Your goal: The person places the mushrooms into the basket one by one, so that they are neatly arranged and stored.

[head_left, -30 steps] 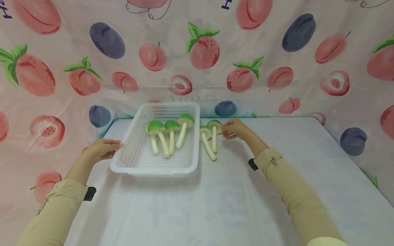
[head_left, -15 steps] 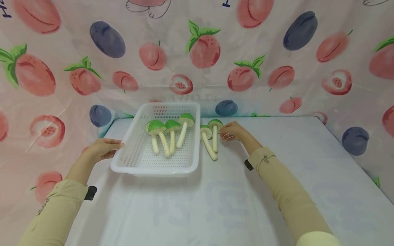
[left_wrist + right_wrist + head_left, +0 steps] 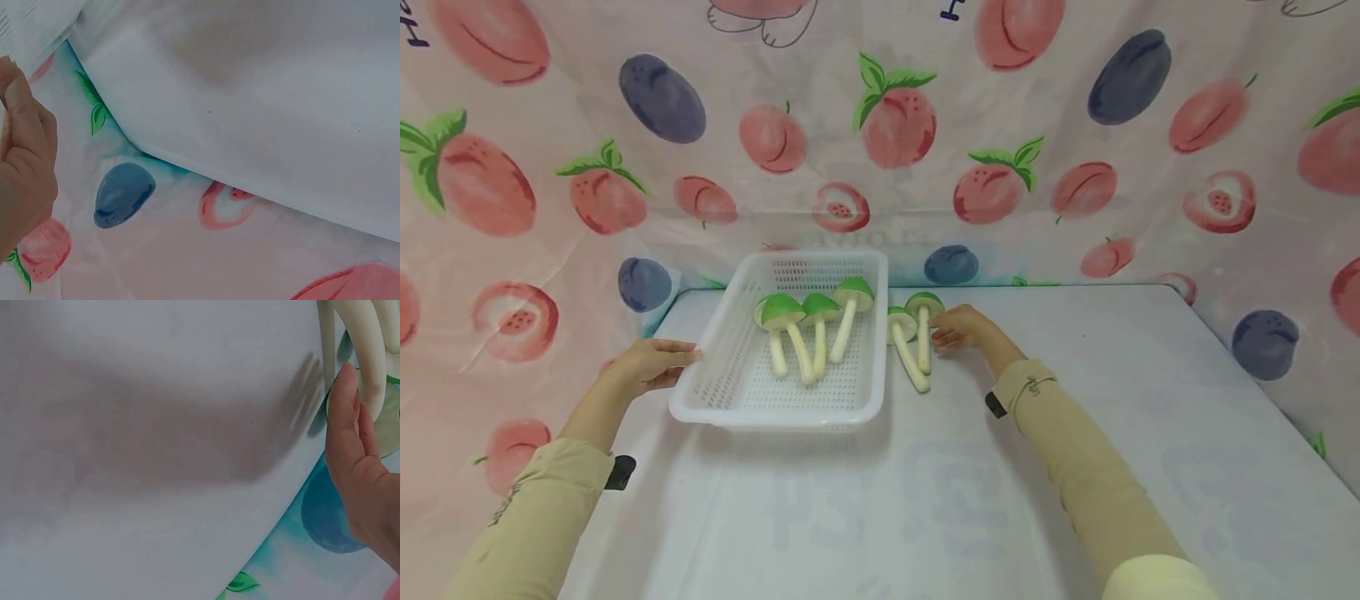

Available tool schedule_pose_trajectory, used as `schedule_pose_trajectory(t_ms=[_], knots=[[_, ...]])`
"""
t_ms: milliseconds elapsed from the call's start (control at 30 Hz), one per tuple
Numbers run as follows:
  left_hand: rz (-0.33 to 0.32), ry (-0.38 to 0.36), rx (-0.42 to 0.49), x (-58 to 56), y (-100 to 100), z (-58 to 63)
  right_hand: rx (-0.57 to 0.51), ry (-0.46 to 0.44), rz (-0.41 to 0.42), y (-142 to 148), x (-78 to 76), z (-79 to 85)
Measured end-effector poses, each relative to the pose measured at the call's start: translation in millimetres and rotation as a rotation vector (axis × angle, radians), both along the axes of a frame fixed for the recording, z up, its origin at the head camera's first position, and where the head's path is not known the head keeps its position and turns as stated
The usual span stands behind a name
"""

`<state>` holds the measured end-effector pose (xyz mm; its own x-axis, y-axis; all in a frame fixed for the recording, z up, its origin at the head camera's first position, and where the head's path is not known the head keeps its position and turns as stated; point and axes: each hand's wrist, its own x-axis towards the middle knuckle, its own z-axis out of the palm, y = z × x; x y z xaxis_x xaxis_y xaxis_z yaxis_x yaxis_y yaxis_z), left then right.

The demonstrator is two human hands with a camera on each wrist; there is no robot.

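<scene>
A white perforated plastic basket [image 3: 778, 416] stands at the left of the table, holding several toy mushrooms [image 3: 783, 310] with green caps and cream stems. My left hand [image 3: 651, 365] holds its left rim between thumb and fingers; in the left wrist view this hand [image 3: 28, 144] shows at the left edge. To the right of the basket lie two more mushrooms: one by its wall [image 3: 910, 363], the other [image 3: 924, 337] slightly farther right. My right hand [image 3: 958, 328] is at the farther-right mushroom, its fingertips beside the stem [image 3: 365, 347] and not closed round it.
A white cloth covers the table [image 3: 925, 500]. Behind it hangs a fruit-printed curtain [image 3: 880, 200], which also runs along the left and right sides. The table's back edge lies just beyond the mushrooms and basket.
My right hand has moved a little left to the farther-right mushroom, its fingers now overlapping the cap's edge. The left hand, basket and mushrooms stay in place.
</scene>
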<state>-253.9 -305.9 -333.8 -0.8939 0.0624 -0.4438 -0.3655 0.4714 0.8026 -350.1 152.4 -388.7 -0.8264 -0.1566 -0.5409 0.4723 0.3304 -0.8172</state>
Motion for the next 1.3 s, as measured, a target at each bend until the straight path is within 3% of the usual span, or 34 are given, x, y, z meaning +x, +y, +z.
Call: schedule_pose_trajectory(t_ms=[167, 267, 400, 500, 533, 633, 733, 933, 1033, 1233, 1300], knots=[[0.002, -0.002, 0.004, -1.1, -0.8, -0.2, -0.013, -0.001, -0.017, -3.4, -6.8, -9.1], [0.004, -0.008, -0.003, -1.5, -0.9, 0.1, -0.066, -0.011, -0.022, 6.9, -42.0, -51.8], [0.008, -0.011, -0.017, -1.3, 0.0, 1.0, -0.112, -0.048, -0.035, 27.3, -127.0, -152.1], [0.013, -0.013, -0.022, -1.2, 0.4, 1.4, -0.089, -0.054, -0.038, 28.8, -152.3, -182.7], [0.015, -0.014, -0.025, -1.2, 0.1, 1.3, -0.086, -0.043, -0.026, 27.2, -150.2, -181.2], [0.020, -0.015, -0.022, -1.6, -0.4, 0.7, -0.077, -0.039, -0.019, 20.0, -126.9, -154.0], [0.023, -0.018, -0.015, -2.2, -1.2, 0.2, -0.084, -0.034, -0.025, 17.0, -113.5, -137.0], [0.021, -0.021, -0.010, -1.5, -0.6, 1.1, -0.063, -0.019, -0.036, 19.7, -117.2, -138.5], [0.022, -0.019, -0.018, -0.6, 0.1, 2.1, -0.077, -0.020, -0.033, 19.5, -111.7, -128.0], [0.021, -0.020, -0.031, 0.4, 0.9, 3.3, 0.017, 0.018, -0.059, -5.0, -37.2, -39.0], [0.021, -0.023, -0.030, 0.5, 1.0, 3.8, 0.025, 0.022, -0.057, -9.2, -19.3, -17.9]])
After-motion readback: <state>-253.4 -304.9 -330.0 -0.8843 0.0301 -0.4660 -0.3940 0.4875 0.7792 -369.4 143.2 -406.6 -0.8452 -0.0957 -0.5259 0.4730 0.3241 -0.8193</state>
